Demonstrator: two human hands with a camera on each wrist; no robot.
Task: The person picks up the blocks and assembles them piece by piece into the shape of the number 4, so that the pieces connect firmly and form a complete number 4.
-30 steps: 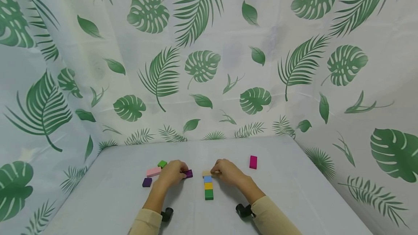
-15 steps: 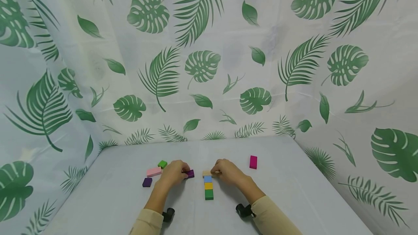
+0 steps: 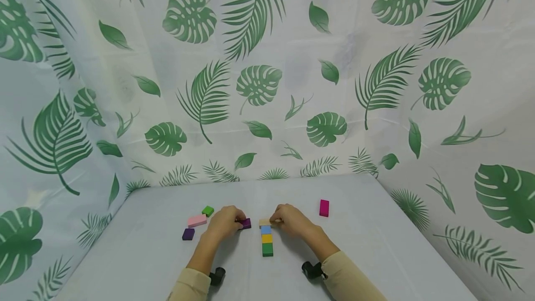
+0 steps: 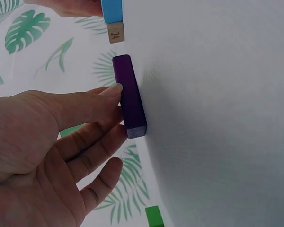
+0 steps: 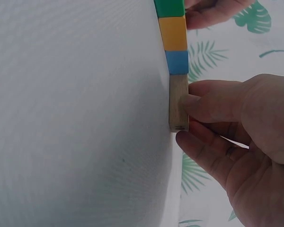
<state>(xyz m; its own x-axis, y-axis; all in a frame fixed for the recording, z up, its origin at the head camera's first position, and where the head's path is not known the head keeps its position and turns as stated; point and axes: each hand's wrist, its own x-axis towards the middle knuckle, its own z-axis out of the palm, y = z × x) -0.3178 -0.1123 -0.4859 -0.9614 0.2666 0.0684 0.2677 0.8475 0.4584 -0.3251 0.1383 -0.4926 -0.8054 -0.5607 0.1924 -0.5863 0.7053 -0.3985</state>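
Observation:
My left hand (image 3: 225,222) pinches a long purple block (image 3: 246,223) between thumb and fingers, just left of a row of blocks on the table. In the left wrist view, the purple block (image 4: 129,97) points towards the end of a wooden block marked 24, with a small gap between them. My right hand (image 3: 291,221) pinches that plain wooden block (image 5: 178,101) at the far end of the row. Touching it is a blue block (image 3: 266,230), followed by a yellow block (image 3: 267,238) and a green block (image 3: 267,249) nearest me.
Left of my left hand lie a light green block (image 3: 207,210), a pink block (image 3: 197,220) and a dark purple block (image 3: 188,234). A magenta block (image 3: 324,208) lies farther right. Leaf-printed cloth (image 3: 267,152) hangs behind the white table (image 3: 342,245).
My left hand has moved slightly right with the purple block, narrowing the gap to the wooden block. The right hand has stayed in place.

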